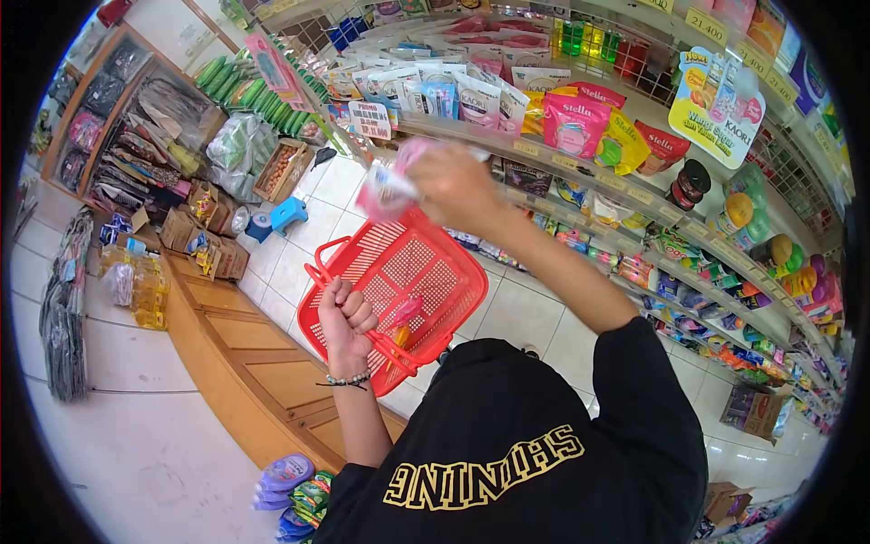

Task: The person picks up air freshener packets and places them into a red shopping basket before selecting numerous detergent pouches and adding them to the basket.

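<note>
My left hand (347, 313) is closed around the handle of a red plastic shopping basket (467, 290), which hangs in front of my body. A small pink item (410, 310) and a yellow one (401, 336) lie inside it. Above the basket's far rim, my right hand (458, 186) grips a pink and white packet (391, 190). Motion smears the packet, so its print cannot be read. Just beyond that hand, a shelf holds white Kaori pouches (478, 98) and a pink Stella pouch (576, 124).
Shelves of small packs (671, 263) run down my right side. A wooden counter (240, 349) stands at my left. On the tiled floor ahead are a blue stool (289, 215), a crate of eggs (282, 170) and cardboard boxes (186, 227). A price sign (370, 120) sticks out from the shelf end.
</note>
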The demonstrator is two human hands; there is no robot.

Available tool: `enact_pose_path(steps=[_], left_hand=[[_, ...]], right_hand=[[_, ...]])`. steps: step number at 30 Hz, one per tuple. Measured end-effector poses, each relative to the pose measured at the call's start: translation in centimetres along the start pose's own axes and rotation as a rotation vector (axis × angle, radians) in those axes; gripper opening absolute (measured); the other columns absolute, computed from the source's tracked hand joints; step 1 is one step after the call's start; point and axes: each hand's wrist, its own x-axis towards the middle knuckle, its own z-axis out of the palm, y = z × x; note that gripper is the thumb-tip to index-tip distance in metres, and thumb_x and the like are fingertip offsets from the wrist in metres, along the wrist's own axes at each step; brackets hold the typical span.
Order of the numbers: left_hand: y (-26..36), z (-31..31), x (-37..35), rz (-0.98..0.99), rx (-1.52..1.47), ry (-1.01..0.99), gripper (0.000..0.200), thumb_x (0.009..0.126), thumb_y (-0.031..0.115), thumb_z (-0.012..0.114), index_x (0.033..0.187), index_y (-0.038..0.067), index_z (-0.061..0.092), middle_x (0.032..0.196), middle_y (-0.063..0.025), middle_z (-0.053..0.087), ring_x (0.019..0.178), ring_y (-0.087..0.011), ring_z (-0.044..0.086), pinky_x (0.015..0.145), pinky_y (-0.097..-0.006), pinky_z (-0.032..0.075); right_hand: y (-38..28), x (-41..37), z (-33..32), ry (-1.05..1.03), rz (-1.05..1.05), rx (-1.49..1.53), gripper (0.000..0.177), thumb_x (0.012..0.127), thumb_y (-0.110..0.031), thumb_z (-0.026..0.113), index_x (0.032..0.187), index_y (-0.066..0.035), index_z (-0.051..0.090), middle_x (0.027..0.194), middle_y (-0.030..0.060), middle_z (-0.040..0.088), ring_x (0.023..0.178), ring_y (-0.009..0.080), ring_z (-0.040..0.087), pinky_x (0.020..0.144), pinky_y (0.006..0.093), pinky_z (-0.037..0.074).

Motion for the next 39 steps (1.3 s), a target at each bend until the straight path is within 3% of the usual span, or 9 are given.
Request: enact_pose_path(steps=[4,6,10,20,25,29,32,35,39], left_hand=[[-0.1,0.3,-0.4,-0.021,-0.009,-0.054,0.038,0.103,0.032,0.045,0.068,0.02,0.037,0.049,0.009,0.02,0.037,-0.0046,0.015,0.033,-0.0226,0.012],[-0.8,1.0,-0.4,0.005,0.004,0.006,0.038,0.103,0.031,0.045,0.067,0.02,0.037,0.049,0.009,0.02,0.036,-0.0045,0.015,0.032,-0.0221,0.012],[-2.0,0.0,0.4,0.03,0.019,0.072,0.039,0.103,0.031,0.045,0.066,0.02,0.037,0.048,0.009,0.02,0.035,-0.0046,0.015,0.031,-0.0217,0.013],[-2.0,-0.2,-0.9,0.045,0.034,0.082,0.039,0.103,0.032,0.046,0.067,0.02,0.039,0.049,0.0087,0.021,0.036,-0.005,0.015,0.032,-0.0224,0.013],[-2.3,-0.2,-0.9,0.024,0.011,0.053,0.039,0.103,0.032,0.046,0.067,0.019,0.038,0.049,0.0086,0.021,0.036,-0.0051,0.015,0.031,-0.0227,0.013],[-2.2,-0.8,-0.4,-0.004,-0.007,0.0,0.038,0.103,0.032,0.046,0.067,0.02,0.039,0.048,0.0088,0.021,0.036,-0.0052,0.014,0.032,-0.0232,0.013],[-2.2,-1.0,-0.3,-0.017,-0.018,-0.001,0.038,0.103,0.032,0.046,0.067,0.021,0.038,0.048,0.009,0.021,0.036,-0.0051,0.014,0.032,-0.0231,0.013],[-2.1,-1.2,-0.4,-0.007,0.002,0.063,0.039,0.103,0.033,0.046,0.067,0.021,0.038,0.048,0.0092,0.02,0.036,-0.0048,0.014,0.032,-0.0228,0.012],[-1.8,-0.6,-0.5,-0.029,-0.018,0.009,0.039,0.103,0.034,0.046,0.068,0.021,0.037,0.049,0.0091,0.02,0.037,-0.0044,0.014,0.033,-0.0223,0.011]], right_hand=[[-3.9,-4.1,5.9,-0.427,0.034,0.122,0.01,0.069,-0.011,0.068,0.079,-0.008,0.072,0.078,0.0085,0.068,0.087,0.0266,0.066,0.08,0.0425,0.047],[-4.8,-6.4,10.3,-0.428,-0.085,0.096,0.007,0.072,-0.015,0.069,0.077,-0.01,0.072,0.076,0.0094,0.069,0.08,0.0276,0.067,0.074,0.0442,0.049],[-8.6,-6.3,12.5,-0.741,-0.17,0.01,0.012,0.075,-0.024,0.07,0.079,-0.013,0.073,0.086,0.0042,0.072,0.09,0.0211,0.068,0.085,0.0399,0.046],[-11.0,-9.4,21.4,-0.964,-0.165,0.169,0.01,0.078,-0.02,0.071,0.086,-0.014,0.073,0.088,0.0046,0.073,0.091,0.0226,0.069,0.081,0.041,0.049],[-10.9,-8.8,23.1,-1.206,0.006,0.194,0.033,0.07,-0.018,0.082,0.1,-0.009,0.075,0.104,0.0118,0.073,0.1,0.0235,0.069,0.081,0.041,0.055],[-10.9,-9.5,22.7,-1.112,-0.053,0.06,0.036,0.069,-0.022,0.084,0.102,-0.01,0.074,0.105,0.0103,0.072,0.105,0.0246,0.067,0.086,0.0418,0.053],[-10.6,-11.1,20.8,-0.834,0.079,0.169,0.033,0.069,-0.023,0.081,0.098,-0.01,0.072,0.11,0.0099,0.066,0.107,0.0282,0.063,0.091,0.0441,0.049],[-9.5,-9.8,14.2,-0.829,0.123,0.276,0.033,0.076,-0.019,0.076,0.106,-0.008,0.069,0.112,0.0132,0.063,0.107,0.031,0.062,0.088,0.0464,0.051],[-8.4,-10.3,5.2,-0.438,0.279,0.595,0.025,0.082,-0.006,0.069,0.107,-0.002,0.066,0.116,0.0156,0.063,0.108,0.0347,0.062,0.093,0.0419,0.05]])
